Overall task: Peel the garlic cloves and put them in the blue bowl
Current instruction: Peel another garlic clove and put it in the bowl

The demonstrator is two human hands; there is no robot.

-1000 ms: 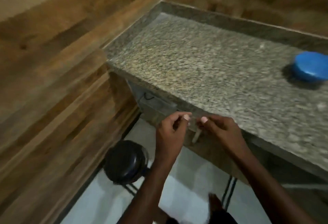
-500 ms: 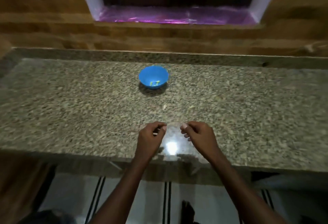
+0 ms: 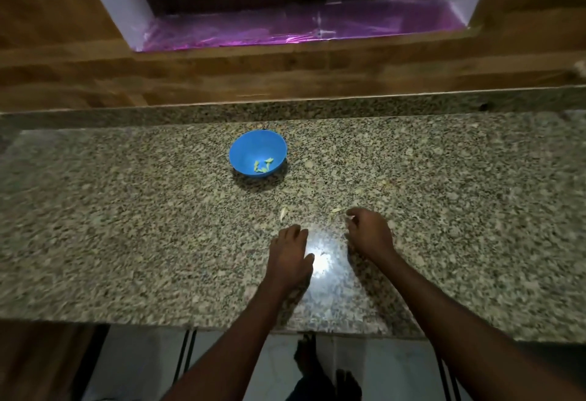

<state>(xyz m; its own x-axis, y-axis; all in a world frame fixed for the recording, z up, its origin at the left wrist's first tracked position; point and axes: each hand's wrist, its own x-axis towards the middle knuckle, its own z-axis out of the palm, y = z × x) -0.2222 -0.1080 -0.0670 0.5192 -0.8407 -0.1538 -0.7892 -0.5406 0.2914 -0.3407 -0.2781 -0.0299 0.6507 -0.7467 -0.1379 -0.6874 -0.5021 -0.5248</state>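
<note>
**Hands low on the worktop, loose garlic just beyond the fingers**

The round blue plastic bowl (image 3: pixel 257 152) stands on the speckled grey granite worktop (image 3: pixel 126 210), toward its back edge, and holds a few pale yellow-green peeled garlic cloves (image 3: pixel 263 165) lying against its near inner wall. Nearer the person than the bowl, and a little to its right, a small pale unpeeled garlic clove (image 3: pixel 283 212) lies bare on the stone. Farther right of that clove lies a pale scrap (image 3: pixel 336 210); whether it is skin or a clove cannot be told.

The left hand (image 3: pixel 290 253) rests palm down on the worktop, nearer than the bowl, with its fingers together and loosely flat, holding nothing that shows. Its fingertips (image 3: pixel 296 230) stop just short of the pale clove, apart from it.

The right hand (image 3: pixel 369 232) sits to the right of the left hand, fingers curled inward. A small pale bit (image 3: pixel 350 217) shows at its fingertips, just beside the scrap; whether the fingers pinch it or merely touch it cannot be told.
</note>
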